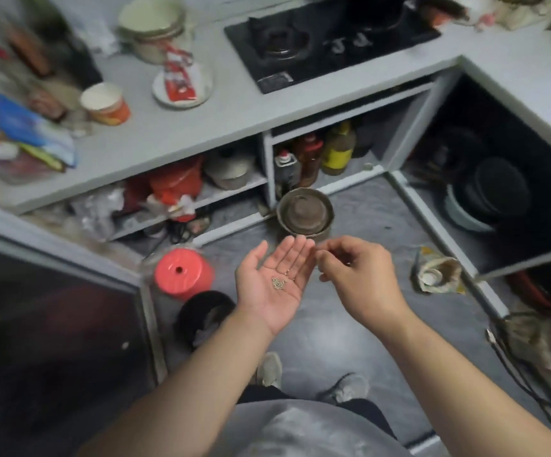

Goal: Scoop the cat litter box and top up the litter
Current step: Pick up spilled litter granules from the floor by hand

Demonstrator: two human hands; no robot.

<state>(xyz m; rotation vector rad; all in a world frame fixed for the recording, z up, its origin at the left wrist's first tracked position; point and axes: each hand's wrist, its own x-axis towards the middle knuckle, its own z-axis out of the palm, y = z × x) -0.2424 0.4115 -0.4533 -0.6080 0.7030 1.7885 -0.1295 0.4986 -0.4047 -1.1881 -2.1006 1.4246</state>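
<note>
Litter granules (279,283), a small greyish cluster, lie in the palm of the left hand (272,285), which is held flat and palm-up with its fingers (295,255) straight. Just beside it the right hand (355,278) has its fingers curled, thumb and forefinger pinched together (what they pinch is too small to tell). Below on the floor (350,324) stand a red tub (183,273) and a lidded metal pot (305,211).
</note>
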